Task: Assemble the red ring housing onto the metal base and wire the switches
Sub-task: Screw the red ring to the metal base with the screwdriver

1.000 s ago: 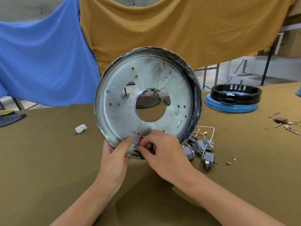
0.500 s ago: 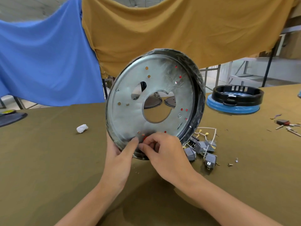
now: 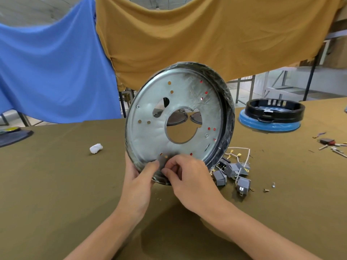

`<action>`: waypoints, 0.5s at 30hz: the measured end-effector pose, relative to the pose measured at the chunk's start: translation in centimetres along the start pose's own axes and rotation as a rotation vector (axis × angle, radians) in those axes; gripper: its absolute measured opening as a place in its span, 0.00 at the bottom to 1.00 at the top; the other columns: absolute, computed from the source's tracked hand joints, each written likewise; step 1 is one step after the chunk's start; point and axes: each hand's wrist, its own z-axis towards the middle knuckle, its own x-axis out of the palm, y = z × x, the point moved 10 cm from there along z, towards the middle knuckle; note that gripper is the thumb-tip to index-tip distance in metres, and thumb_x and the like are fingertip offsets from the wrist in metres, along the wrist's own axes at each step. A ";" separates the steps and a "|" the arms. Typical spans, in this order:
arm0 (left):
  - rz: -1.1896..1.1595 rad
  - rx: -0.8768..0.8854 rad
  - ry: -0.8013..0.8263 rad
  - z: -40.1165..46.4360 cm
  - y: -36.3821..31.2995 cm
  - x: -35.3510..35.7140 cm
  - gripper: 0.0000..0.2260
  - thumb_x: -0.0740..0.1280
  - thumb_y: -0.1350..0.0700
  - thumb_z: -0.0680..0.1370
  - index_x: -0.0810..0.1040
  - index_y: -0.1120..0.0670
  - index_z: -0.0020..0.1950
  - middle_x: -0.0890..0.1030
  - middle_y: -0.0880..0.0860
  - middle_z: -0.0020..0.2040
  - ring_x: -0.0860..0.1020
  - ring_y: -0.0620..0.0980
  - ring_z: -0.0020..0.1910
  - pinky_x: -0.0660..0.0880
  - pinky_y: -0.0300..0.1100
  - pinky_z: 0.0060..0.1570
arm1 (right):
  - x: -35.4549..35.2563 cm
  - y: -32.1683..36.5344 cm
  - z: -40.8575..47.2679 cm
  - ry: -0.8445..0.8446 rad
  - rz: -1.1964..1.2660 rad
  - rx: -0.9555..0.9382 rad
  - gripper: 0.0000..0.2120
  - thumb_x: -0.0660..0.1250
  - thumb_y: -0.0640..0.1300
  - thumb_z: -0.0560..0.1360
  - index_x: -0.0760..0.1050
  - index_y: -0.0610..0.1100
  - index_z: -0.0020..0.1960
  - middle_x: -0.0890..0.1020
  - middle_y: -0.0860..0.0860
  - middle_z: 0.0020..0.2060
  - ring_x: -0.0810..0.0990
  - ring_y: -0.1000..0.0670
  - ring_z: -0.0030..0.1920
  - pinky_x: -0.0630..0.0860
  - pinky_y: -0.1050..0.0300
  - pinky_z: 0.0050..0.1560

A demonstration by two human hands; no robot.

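Olive tablecloth [image 3: 56, 184], left hand [image 3: 138, 186] gripping upright metal base [image 3: 159, 132] rim, right hand [image 3: 189, 177] pinching its lower edge.

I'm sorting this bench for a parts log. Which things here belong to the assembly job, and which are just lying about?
In the job:
metal base, gripped at its lower rim by left hand and right hand
grey switches with wires

Lying about:
white wad
black ring on blue disc
small screws
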 end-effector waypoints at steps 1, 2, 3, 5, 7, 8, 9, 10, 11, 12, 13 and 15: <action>-0.002 0.001 -0.002 0.0 -0.1 0.0 0.24 0.63 0.71 0.78 0.70 0.56 0.72 0.83 0.58 0.60 0.83 0.56 0.56 0.82 0.43 0.48 | 0.0 -0.1 0.0 0.010 0.009 0.003 0.02 0.69 0.46 0.77 0.80 0.49 0.46 0.75 0.61 0.36 0.74 0.62 0.39 0.69 0.72 0.41; -0.003 0.003 -0.002 0.0 -0.1 0.0 0.24 0.64 0.71 0.77 0.71 0.55 0.71 0.83 0.58 0.59 0.83 0.55 0.55 0.81 0.43 0.48 | 0.1 -0.1 0.0 0.022 0.015 0.007 0.02 0.69 0.46 0.78 0.80 0.49 0.47 0.76 0.60 0.37 0.74 0.62 0.40 0.70 0.72 0.42; -0.004 0.003 -0.001 0.0 -0.2 0.0 0.24 0.65 0.70 0.76 0.71 0.55 0.71 0.83 0.58 0.59 0.83 0.56 0.55 0.81 0.43 0.47 | 0.2 -0.2 0.1 0.036 0.024 0.013 0.02 0.69 0.46 0.78 0.81 0.49 0.48 0.77 0.60 0.38 0.75 0.61 0.41 0.71 0.71 0.43; -0.010 -0.006 0.001 0.1 -0.1 0.0 0.24 0.63 0.71 0.77 0.71 0.55 0.72 0.83 0.58 0.59 0.83 0.56 0.55 0.81 0.43 0.46 | 0.2 -0.3 0.1 0.055 0.073 0.031 0.02 0.69 0.46 0.78 0.81 0.49 0.48 0.78 0.59 0.38 0.76 0.59 0.41 0.73 0.68 0.43; -0.020 -0.022 -0.001 0.2 0.0 -0.1 0.25 0.64 0.70 0.76 0.71 0.54 0.71 0.83 0.58 0.59 0.83 0.56 0.54 0.81 0.44 0.45 | 0.2 -0.5 0.1 0.071 0.134 0.058 0.02 0.70 0.45 0.77 0.80 0.50 0.45 0.77 0.58 0.35 0.76 0.61 0.39 0.73 0.68 0.42; -0.019 -0.028 -0.003 0.2 0.0 -0.2 0.25 0.65 0.69 0.76 0.70 0.54 0.72 0.82 0.58 0.59 0.83 0.57 0.54 0.81 0.44 0.44 | 0.3 -0.6 0.0 0.082 0.151 0.069 0.04 0.70 0.45 0.77 0.79 0.51 0.44 0.77 0.58 0.34 0.76 0.62 0.38 0.73 0.69 0.41; -0.015 -0.033 -0.003 0.3 0.1 -0.3 0.24 0.64 0.69 0.77 0.70 0.53 0.72 0.82 0.58 0.60 0.83 0.57 0.55 0.81 0.44 0.44 | 0.3 -0.7 0.0 0.092 0.161 0.078 0.05 0.70 0.44 0.77 0.79 0.52 0.43 0.77 0.59 0.32 0.75 0.63 0.37 0.72 0.70 0.40; -0.012 -0.039 -0.002 0.3 0.2 -0.3 0.24 0.63 0.70 0.78 0.71 0.53 0.71 0.82 0.59 0.60 0.83 0.57 0.54 0.81 0.44 0.43 | 0.4 -0.7 0.1 0.097 0.168 0.086 0.06 0.70 0.44 0.77 0.78 0.53 0.43 0.77 0.59 0.32 0.75 0.63 0.36 0.71 0.70 0.39; -0.011 -0.044 -0.001 0.3 0.2 -0.3 0.23 0.62 0.70 0.78 0.71 0.53 0.71 0.82 0.59 0.59 0.83 0.57 0.53 0.81 0.43 0.42 | 0.4 -0.8 0.1 0.095 0.173 0.094 0.07 0.70 0.44 0.77 0.78 0.54 0.43 0.76 0.59 0.32 0.75 0.64 0.36 0.71 0.71 0.40; -0.013 -0.048 0.002 0.3 0.2 -0.2 0.24 0.63 0.69 0.77 0.71 0.53 0.71 0.82 0.58 0.59 0.84 0.56 0.52 0.81 0.43 0.42 | 0.4 -0.9 0.1 0.089 0.176 0.101 0.08 0.70 0.44 0.77 0.77 0.55 0.42 0.77 0.60 0.32 0.75 0.65 0.37 0.71 0.72 0.40; -0.015 -0.047 0.005 0.3 0.2 -0.2 0.25 0.66 0.68 0.75 0.71 0.53 0.71 0.83 0.58 0.59 0.84 0.55 0.52 0.81 0.43 0.43 | 0.3 -1.0 0.1 0.082 0.176 0.108 0.09 0.70 0.44 0.77 0.77 0.56 0.42 0.77 0.60 0.33 0.75 0.65 0.37 0.71 0.72 0.40; -0.014 -0.046 0.011 0.2 0.2 0.0 0.27 0.67 0.65 0.72 0.72 0.53 0.71 0.83 0.57 0.59 0.84 0.55 0.53 0.81 0.42 0.44 | 0.3 -1.2 0.1 0.080 0.163 0.117 0.09 0.71 0.44 0.77 0.76 0.57 0.41 0.78 0.60 0.33 0.75 0.64 0.37 0.71 0.71 0.39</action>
